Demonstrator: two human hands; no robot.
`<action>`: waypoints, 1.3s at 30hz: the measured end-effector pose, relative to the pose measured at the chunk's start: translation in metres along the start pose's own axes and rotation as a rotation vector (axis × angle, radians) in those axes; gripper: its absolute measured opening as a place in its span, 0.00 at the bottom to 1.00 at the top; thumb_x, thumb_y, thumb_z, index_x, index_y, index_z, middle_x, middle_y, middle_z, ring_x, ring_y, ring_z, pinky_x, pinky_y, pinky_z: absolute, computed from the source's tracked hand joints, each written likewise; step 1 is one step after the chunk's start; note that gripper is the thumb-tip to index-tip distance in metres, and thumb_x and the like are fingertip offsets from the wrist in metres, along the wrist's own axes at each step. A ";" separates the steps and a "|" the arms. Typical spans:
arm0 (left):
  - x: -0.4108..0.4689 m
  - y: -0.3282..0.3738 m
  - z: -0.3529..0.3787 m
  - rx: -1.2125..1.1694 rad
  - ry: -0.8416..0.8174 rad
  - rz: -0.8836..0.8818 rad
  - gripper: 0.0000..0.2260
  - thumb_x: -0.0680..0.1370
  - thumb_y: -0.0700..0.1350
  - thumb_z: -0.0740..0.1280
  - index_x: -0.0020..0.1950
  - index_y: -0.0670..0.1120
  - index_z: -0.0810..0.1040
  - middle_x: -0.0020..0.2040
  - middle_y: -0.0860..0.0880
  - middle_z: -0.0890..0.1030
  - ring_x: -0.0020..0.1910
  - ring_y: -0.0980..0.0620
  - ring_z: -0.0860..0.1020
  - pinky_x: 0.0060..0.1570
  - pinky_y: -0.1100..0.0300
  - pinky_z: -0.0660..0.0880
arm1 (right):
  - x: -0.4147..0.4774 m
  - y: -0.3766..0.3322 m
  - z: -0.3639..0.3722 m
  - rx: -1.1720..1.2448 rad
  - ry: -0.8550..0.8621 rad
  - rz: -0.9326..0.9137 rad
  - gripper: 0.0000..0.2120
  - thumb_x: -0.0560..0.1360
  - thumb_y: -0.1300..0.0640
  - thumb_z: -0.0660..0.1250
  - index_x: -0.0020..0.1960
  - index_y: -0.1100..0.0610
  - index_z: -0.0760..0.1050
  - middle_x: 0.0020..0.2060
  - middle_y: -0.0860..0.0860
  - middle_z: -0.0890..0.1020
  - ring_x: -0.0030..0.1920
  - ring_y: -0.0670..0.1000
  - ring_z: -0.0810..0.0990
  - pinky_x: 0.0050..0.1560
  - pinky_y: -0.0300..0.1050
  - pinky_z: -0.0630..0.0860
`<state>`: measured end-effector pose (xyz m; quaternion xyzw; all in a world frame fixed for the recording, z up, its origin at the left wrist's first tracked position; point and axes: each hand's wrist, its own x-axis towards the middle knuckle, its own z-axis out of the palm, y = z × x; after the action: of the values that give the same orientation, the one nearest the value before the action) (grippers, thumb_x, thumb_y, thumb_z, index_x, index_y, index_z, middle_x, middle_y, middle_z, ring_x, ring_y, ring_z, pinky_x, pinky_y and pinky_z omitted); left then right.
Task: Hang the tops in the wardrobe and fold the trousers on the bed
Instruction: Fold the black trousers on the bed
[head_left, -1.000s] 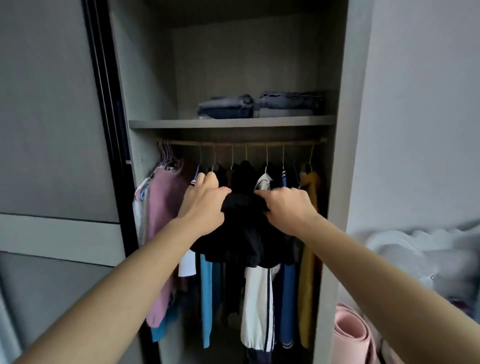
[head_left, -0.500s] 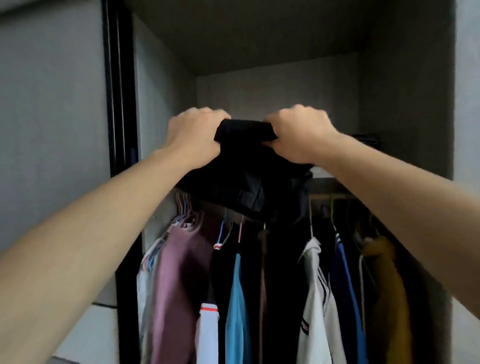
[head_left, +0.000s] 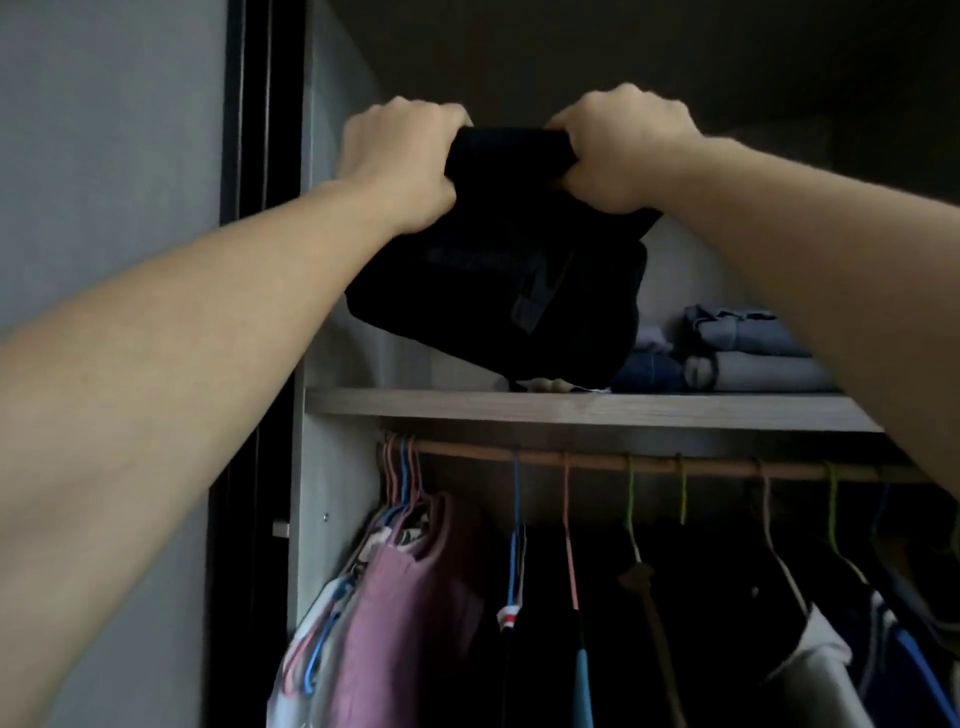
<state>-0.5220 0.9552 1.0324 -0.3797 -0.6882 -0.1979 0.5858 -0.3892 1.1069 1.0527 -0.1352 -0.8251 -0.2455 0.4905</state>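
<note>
Folded black trousers (head_left: 498, 301) hang in the air just above the wardrobe shelf (head_left: 597, 408), their lower edge close to the shelf top. My left hand (head_left: 400, 161) grips the upper left edge and my right hand (head_left: 623, 150) grips the upper right edge. On the shelf to the right lie folded blue and grey jeans (head_left: 748, 353). Below the shelf, tops hang from a wooden rail (head_left: 660, 462): a mauve top (head_left: 415, 613) at the left, dark ones in the middle, a white one (head_left: 821, 670) at the right.
The wardrobe's dark sliding-door frame (head_left: 249, 208) stands left of my left arm, with a grey door panel (head_left: 104, 156) beyond it. Several coloured wire hangers (head_left: 400, 478) bunch at the rail's left end. The shelf's left part lies under the trousers.
Both hands have lifted the folded black trousers from in front of the hanging tops up to the shelf level. My view has tilted upward and closer to the wardrobe.
</note>
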 end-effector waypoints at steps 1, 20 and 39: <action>0.003 -0.010 0.012 -0.013 -0.003 0.004 0.21 0.72 0.40 0.66 0.64 0.53 0.76 0.55 0.44 0.81 0.55 0.37 0.78 0.50 0.48 0.72 | 0.010 -0.004 0.009 0.004 -0.016 0.005 0.16 0.77 0.50 0.66 0.65 0.44 0.75 0.46 0.53 0.76 0.44 0.58 0.73 0.42 0.51 0.68; 0.101 -0.073 0.251 -0.236 0.054 -0.203 0.14 0.72 0.43 0.67 0.57 0.49 0.74 0.54 0.42 0.81 0.54 0.37 0.79 0.43 0.52 0.72 | 0.166 0.001 0.151 -0.456 -0.106 0.010 0.15 0.79 0.54 0.63 0.65 0.54 0.76 0.58 0.59 0.80 0.57 0.63 0.80 0.46 0.51 0.67; 0.042 -0.117 0.328 0.212 -0.804 0.160 0.20 0.71 0.60 0.71 0.61 0.55 0.78 0.59 0.50 0.81 0.62 0.48 0.77 0.64 0.52 0.64 | 0.112 -0.045 0.308 -0.132 -0.782 -0.151 0.15 0.75 0.45 0.71 0.50 0.55 0.74 0.37 0.51 0.74 0.40 0.53 0.76 0.41 0.46 0.75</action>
<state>-0.8268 1.1284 1.0154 -0.4165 -0.8468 0.0842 0.3200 -0.6932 1.2332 1.0159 -0.1885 -0.9396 -0.2633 0.1105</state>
